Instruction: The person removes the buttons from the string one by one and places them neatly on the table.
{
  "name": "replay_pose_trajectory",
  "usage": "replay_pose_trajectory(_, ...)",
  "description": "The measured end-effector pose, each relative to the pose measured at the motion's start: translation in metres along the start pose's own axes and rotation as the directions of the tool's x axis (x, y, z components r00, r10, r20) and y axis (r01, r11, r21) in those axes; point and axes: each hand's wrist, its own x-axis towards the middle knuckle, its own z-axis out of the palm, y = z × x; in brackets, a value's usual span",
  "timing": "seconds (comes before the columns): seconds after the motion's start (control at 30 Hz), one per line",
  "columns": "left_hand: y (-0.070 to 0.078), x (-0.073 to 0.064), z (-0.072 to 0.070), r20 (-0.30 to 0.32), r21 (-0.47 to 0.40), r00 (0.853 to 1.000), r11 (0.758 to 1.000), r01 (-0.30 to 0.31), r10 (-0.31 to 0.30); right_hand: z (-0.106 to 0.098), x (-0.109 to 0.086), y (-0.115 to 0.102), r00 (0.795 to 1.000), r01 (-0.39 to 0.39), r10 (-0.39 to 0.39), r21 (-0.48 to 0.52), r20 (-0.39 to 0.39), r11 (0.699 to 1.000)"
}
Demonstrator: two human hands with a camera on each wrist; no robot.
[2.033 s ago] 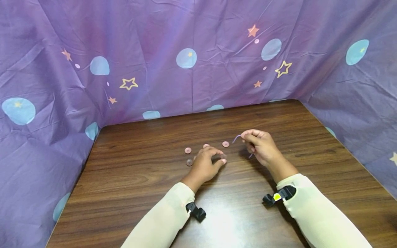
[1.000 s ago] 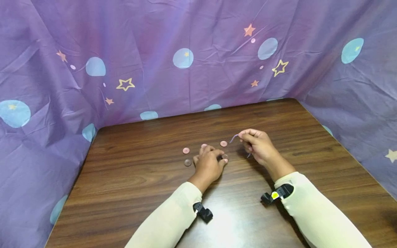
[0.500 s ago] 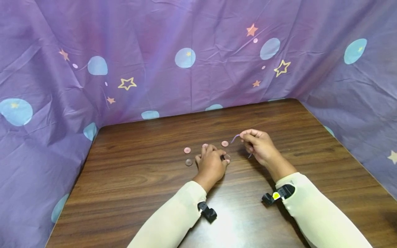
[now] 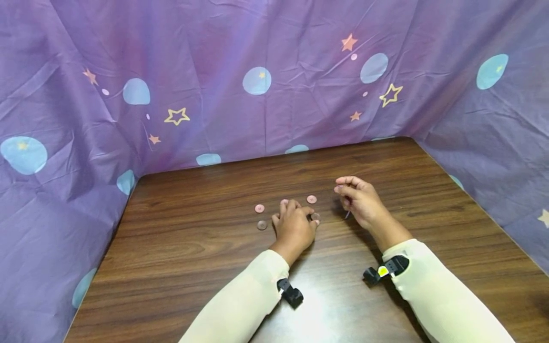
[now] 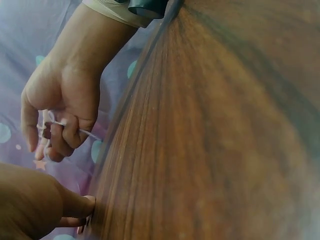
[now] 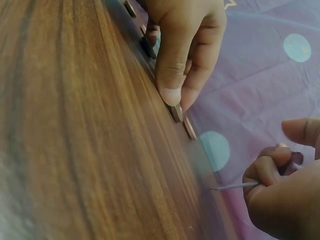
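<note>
My left hand (image 4: pixel 296 228) pinches a brown button (image 4: pixel 315 217) between thumb and index finger, low at the wooden table (image 4: pixel 193 276). In the right wrist view that button (image 6: pixel 176 113) lies at the left thumb's tip, touching or nearly touching the table. A pink button (image 4: pixel 311 199) lies just beyond it; another pink button (image 4: pixel 284 202) is partly hidden by the left fingers. My right hand (image 4: pixel 362 202) is raised to the right, its fingers curled round a thin purple string (image 6: pixel 235 187). A small dark brown piece (image 6: pixel 297 158) shows among these fingers; its kind is unclear.
To the left of my left hand lie a pink button (image 4: pixel 259 208) and a brown button (image 4: pixel 262 225). A purple patterned cloth (image 4: pixel 214 71) hangs behind and beside the table. Black cameras (image 4: pixel 291 294) sit on both wrists.
My left hand has moved a little to the right, the brown button with it. My right index finger has lifted slightly; the string end that stuck out from its fingertips no longer shows there.
</note>
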Motion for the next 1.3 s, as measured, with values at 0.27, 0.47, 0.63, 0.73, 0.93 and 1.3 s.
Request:
replay_pose_trajectory(0.27, 0.0046, -0.0002, -0.0007, 0.015, 0.021, 1.0, 1.0, 0.022, -0.022, -0.0001, -0.0015, -0.0032, 0.999, 0.042, -0.044, -0.074, -0.02, 0.996)
replay_pose_trajectory(0.47, 0.0052, 0.0009, -0.0003, 0.025, 0.029, 0.999, 0.999, 0.033, -0.034, 0.0028, -0.0007, -0.0027, 0.998, 0.047, -0.051, -0.102, -0.041, 0.994)
replay_pose_trajectory(0.63, 0.005, 0.0009, -0.0001, 0.02, 0.026, 0.999, 0.999, 0.03, -0.031, 0.0012, -0.0007, -0.0024, 0.996, 0.026, -0.039, -0.156, -0.08, 0.987)
replay_pose_trajectory(0.73, 0.0048, 0.001, 0.0004, 0.017, 0.032, 0.999, 0.999, 0.028, -0.029, -0.0002, -0.0007, -0.0025, 0.994, 0.009, -0.025, -0.157, -0.103, 0.988)
replay_pose_trajectory(0.93, 0.0055, 0.001, 0.0, 0.019, 0.043, 0.999, 0.999, 0.025, -0.026, -0.0028, 0.0001, -0.0027, 0.992, 0.01, -0.024, -0.104, -0.128, 0.994)
replay_pose_trajectory(1.3, 0.004, 0.0, 0.0009, -0.001, 0.015, 1.0, 1.0, 0.017, -0.017, -0.0013, -0.0007, -0.0018, 1.0, -0.004, 0.002, -0.084, -0.021, 0.996)
